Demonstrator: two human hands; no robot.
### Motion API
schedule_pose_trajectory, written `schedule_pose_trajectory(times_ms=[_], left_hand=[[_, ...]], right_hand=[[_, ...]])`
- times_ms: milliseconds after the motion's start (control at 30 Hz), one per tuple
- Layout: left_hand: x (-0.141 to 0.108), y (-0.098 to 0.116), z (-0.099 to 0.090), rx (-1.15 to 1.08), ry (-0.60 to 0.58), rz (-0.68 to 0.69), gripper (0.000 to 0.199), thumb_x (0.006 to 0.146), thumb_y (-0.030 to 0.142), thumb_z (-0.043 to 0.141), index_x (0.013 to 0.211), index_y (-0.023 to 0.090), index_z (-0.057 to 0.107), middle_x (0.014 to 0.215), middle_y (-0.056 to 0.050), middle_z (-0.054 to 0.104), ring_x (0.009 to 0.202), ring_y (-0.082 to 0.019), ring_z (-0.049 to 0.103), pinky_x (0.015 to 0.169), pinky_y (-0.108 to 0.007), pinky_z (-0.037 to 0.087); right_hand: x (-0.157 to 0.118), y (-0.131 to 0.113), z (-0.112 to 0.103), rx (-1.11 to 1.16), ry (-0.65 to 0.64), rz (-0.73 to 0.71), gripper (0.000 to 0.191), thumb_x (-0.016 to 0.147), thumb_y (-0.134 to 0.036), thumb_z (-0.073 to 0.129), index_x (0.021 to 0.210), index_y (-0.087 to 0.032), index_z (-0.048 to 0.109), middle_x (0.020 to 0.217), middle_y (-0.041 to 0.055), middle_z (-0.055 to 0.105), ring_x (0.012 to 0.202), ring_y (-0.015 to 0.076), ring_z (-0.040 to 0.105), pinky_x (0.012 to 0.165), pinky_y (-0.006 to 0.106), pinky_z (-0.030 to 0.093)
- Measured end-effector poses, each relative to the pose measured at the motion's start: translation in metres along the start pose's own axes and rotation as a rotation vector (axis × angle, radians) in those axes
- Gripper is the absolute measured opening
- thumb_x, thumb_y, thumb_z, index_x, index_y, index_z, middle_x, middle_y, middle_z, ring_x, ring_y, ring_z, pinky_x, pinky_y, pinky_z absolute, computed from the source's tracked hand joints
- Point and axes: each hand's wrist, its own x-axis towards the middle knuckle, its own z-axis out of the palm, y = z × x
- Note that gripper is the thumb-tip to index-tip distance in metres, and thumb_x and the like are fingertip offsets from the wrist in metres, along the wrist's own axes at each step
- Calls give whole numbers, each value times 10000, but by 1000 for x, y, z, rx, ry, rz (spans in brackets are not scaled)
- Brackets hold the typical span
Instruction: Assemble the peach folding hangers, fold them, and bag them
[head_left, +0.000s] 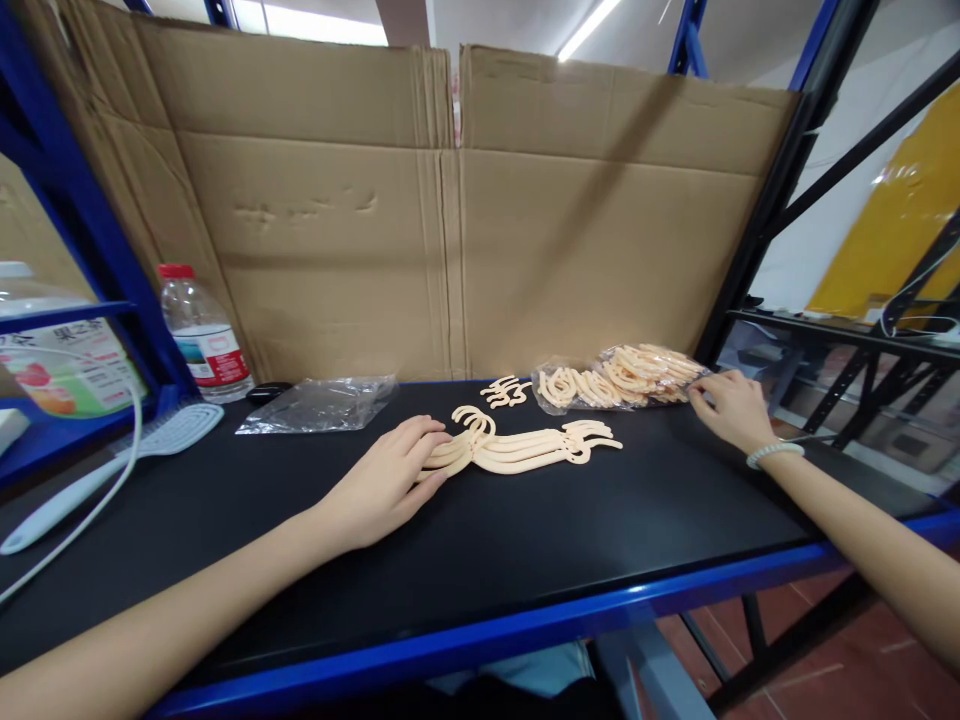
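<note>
Several cream-coloured curved strips (521,455) lie side by side on the black tabletop, their thin branched ends (589,437) pointing right. At the left end of this row, my left hand (394,475) has its fingers and thumb closed around the strips, partly hiding them. My right hand (731,408) is at the right end of a clear plastic bag (656,378) full of similar cream pieces, its fingertips pinched on the bag's edge. Curled cream pieces (566,385) show at the bag's left end. A small group of loose wavy pieces (506,391) lies behind the row.
A flattened clear bag (322,403) lies at the back left beside a dark object (268,392). Farther left are a red-capped bottle (206,340), a pale hairbrush (176,428) and a white cable (124,475). Cardboard (315,220) walls the back; a blue edge (480,635) runs along the front.
</note>
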Motion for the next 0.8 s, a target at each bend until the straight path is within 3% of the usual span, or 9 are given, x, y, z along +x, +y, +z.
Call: schedule_pose_trajectory(times_ms=[133, 233, 400, 633, 733, 800], left_hand=[[-3, 3, 4, 5, -75, -46, 457, 931, 354, 382, 1356, 194, 323, 1390, -107, 431, 1315, -281, 340, 1059, -490, 328], [-5, 4, 6, 7, -111, -54, 454, 934, 374, 383, 1361, 229, 328, 1397, -83, 436, 1317, -277, 346, 1067, -511, 309], [-7, 2, 12, 8, -49, -55, 446, 932, 392, 394, 1358, 270, 345, 1395, -61, 443, 1296, -256, 386, 1070, -490, 315], [-10, -9, 16, 82, -55, -7, 574, 877, 423, 469, 1409, 348, 269, 1408, -14, 436, 1260, -270, 445, 1062, -508, 334], [-14, -22, 28, 109, -9, -42, 605, 863, 388, 468, 1421, 375, 237, 1411, 6, 433, 1253, -270, 455, 1078, -528, 299], [-18, -33, 39, 99, -44, -42, 674, 824, 383, 518, 1424, 412, 211, 1416, 30, 422, 1248, -277, 460, 1083, -527, 296]], right_hand=[[4, -24, -3, 14, -73, -169, 260, 845, -278, 394, 666, -177, 553, 741, 89, 632, 801, 241, 495, 663, 335, 285], [5, -42, -4, 167, -216, -270, 223, 824, -230, 405, 622, -179, 488, 652, 58, 575, 703, 189, 495, 662, 303, 307], [1, -58, -4, 447, -500, -228, 166, 791, -200, 417, 627, -192, 392, 586, -5, 482, 533, 121, 411, 546, 244, 288], [1, -58, -4, 525, -519, -168, 162, 774, -169, 431, 625, -190, 371, 598, -19, 446, 549, 114, 385, 548, 236, 276], [1, -60, -4, 546, -515, -162, 151, 771, -154, 440, 636, -188, 382, 615, -16, 456, 569, 116, 392, 563, 237, 283], [1, -61, -5, 557, -510, -154, 146, 764, -141, 443, 639, -188, 384, 622, -15, 457, 582, 119, 394, 573, 239, 291]])
